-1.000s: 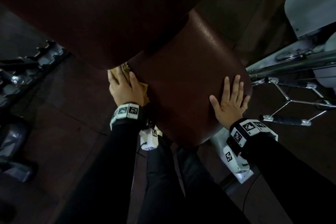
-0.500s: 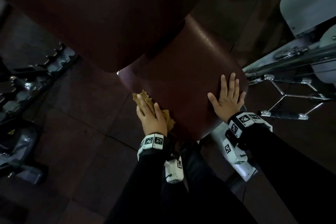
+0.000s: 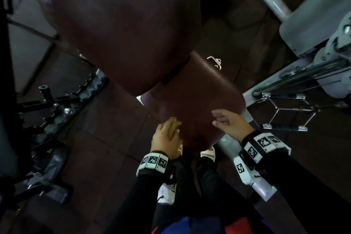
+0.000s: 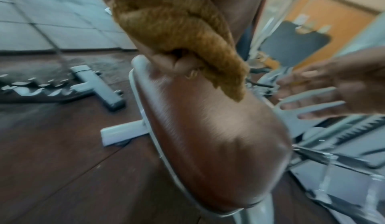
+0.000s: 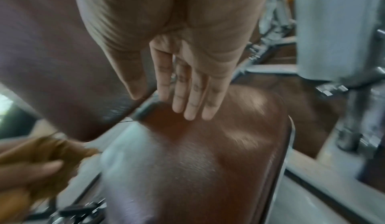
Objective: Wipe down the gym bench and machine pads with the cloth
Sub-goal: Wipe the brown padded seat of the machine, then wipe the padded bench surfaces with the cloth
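The dark red seat pad [image 3: 201, 97] sits below the large tilted back pad [image 3: 123, 24] of the bench. My left hand [image 3: 167, 138] grips a bunched tan cloth [image 3: 173, 125] against the seat's near left corner; in the left wrist view the cloth [image 4: 181, 30] is wadded in curled fingers [image 4: 171, 63] above the seat pad [image 4: 208, 128]. My right hand [image 3: 226, 121] is over the near part of the seat, fingers straight and pointing left. The right wrist view shows the fingers [image 5: 187, 96] straight just above the pad [image 5: 198, 153]; whether they touch it I cannot tell.
A grey cable machine frame [image 3: 303, 15] and a metal handle attachment [image 3: 284, 112] stand close on the right. A toothed adjustment rack [image 3: 85, 89] and dark equipment lie on the floor at left. My legs [image 3: 190, 176] are right below the seat's front end.
My left hand slid the cloth from the seat-back junction down the seat's left edge to its near corner. My right hand left the seat's right edge and turned toward the middle.
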